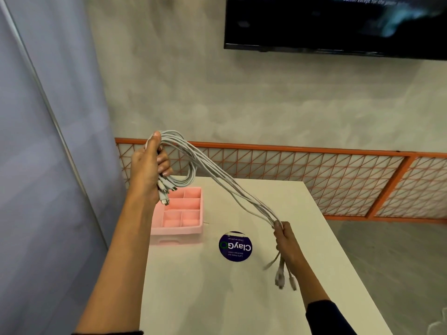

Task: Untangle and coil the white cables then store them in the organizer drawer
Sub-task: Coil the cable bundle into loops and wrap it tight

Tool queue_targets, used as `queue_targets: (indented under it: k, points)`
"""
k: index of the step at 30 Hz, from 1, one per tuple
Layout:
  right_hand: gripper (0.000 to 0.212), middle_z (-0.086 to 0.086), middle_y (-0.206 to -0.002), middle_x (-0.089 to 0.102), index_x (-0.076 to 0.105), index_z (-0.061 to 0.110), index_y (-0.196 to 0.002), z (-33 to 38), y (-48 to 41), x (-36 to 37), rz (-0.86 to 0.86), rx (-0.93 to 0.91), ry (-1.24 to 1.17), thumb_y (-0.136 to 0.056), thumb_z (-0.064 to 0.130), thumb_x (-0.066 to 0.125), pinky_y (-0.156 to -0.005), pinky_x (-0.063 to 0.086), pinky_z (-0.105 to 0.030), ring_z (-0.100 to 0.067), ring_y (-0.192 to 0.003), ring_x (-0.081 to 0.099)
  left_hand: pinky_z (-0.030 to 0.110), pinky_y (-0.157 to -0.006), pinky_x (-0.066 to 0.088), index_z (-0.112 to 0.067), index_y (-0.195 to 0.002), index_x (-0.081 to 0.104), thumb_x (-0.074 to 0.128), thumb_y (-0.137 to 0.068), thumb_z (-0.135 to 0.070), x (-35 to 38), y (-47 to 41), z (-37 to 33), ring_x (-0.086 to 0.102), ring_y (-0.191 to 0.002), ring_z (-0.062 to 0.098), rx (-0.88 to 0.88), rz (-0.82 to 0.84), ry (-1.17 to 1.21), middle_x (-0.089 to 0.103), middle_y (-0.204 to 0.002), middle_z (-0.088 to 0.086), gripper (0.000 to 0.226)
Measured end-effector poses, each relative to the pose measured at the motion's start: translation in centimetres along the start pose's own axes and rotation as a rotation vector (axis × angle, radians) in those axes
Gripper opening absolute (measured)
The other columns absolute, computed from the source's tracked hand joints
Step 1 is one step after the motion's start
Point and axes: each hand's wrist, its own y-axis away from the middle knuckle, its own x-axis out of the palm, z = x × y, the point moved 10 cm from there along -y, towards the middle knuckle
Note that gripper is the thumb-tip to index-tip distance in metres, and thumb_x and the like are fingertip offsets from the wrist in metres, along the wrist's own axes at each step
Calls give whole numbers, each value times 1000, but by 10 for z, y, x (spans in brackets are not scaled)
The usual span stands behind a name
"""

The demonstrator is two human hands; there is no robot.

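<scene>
White cables (217,175), judged light, limp and slippery, span above the pink organizer drawer (180,215): left hand (151,165) clenched round the coil, right hand (284,240) gripping near the plugs, the sound hold.

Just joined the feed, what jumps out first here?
A bundle of white cables stretches in the air between the raised left hand, which grips a loop of it, and the lower right hand. Below the left hand, a pink organizer drawer sits with empty compartments on the white table.
</scene>
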Motion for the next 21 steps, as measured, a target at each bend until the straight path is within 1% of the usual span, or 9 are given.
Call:
queue_targets:
  k: [3, 5, 8, 10, 12, 14, 17, 19, 21]
  points:
    - [30, 0, -83, 40, 38, 10, -105, 0, 1, 12, 130, 21, 32, -93, 26, 60, -67, 37, -25, -13, -75, 41, 16, -33, 24, -19, -65, 38, 49, -99, -30, -2, -4, -6, 24, -32, 2, 15, -5, 2, 30, -42, -11, 37]
    - [33, 1, -74, 42, 38, 8, -101, 3, 2, 12, 112, -31, 183, -89, 23, 65, -61, 37, -24, -13, -66, 41, 16, -33, 23, -19, -66, 38, 48, -100, -30, -3, -4, -7, 23, -32, 2, 16, -2, 2, 29, -42, -11, 37]
    - [33, 2, -63, 46, 40, 10, -82, 4, 3, 5, 9, -53, 371, -94, 37, 55, -51, 34, -22, -17, -59, 43, 16, -33, 23, -19, -67, 39, 49, -99, -31, -5, -1, -6, 23, -32, 2, 12, 18, -4, 28, -42, -11, 36]
    - [39, 4, -61, 48, 43, 15, -71, -6, 3, 14, 103, 28, 429, -97, 44, 45, -49, 33, -20, -17, -59, 46, 15, -33, 23, -19, -67, 39, 49, -99, -30, -2, 0, -6, 22, -32, 2, 7, 48, -13, 28, -42, -12, 36]
    - [49, 5, -53, 42, 39, 20, -59, -24, 8, 27, 239, 184, 375, -98, 49, 41, -42, 26, -19, -11, -47, 36, 15, -32, 23, -19, -66, 39, 48, -100, -30, 2, 1, -6, 22, -31, 2, -6, 78, -9, 28, -41, -12, 36]
    - [53, 5, -48, 34, 32, 21, -53, -34, 16, 39, 349, 262, 292, -98, 48, 41, -44, 20, -22, -10, -42, 25, 14, -32, 22, -20, -62, 43, 47, -100, -29, 0, -2, -4, 22, -29, 2, -39, 83, 24, 28, -40, -12, 39]
    - [46, 1, -57, 31, 30, 19, -59, -41, 21, 41, 419, 288, 191, -99, 36, 43, -48, 20, -23, -11, -48, 24, 15, -32, 21, -20, -62, 39, 47, -100, -29, -9, -6, 6, 22, -29, 3, -93, 63, 70, 26, -40, -11, 40]
    - [40, 2, -59, 22, 27, 20, -65, -44, 22, 36, 433, 312, 21, -98, 31, 46, -50, 13, -26, -11, -49, 17, 14, -31, 21, -19, -64, 35, 46, -100, -30, -17, -10, 16, 22, -28, 4, -139, 46, 102, 26, -39, -11, 39]
    - [35, 2, -61, 17, 31, 20, -71, -34, 24, 31, 465, 277, -167, -99, 32, 47, -47, 10, -25, -10, -49, 13, 14, -30, 19, -20, -65, 34, 45, -100, -32, -30, -16, 25, 22, -26, 4, -185, 18, 116, 26, -37, -12, 39]
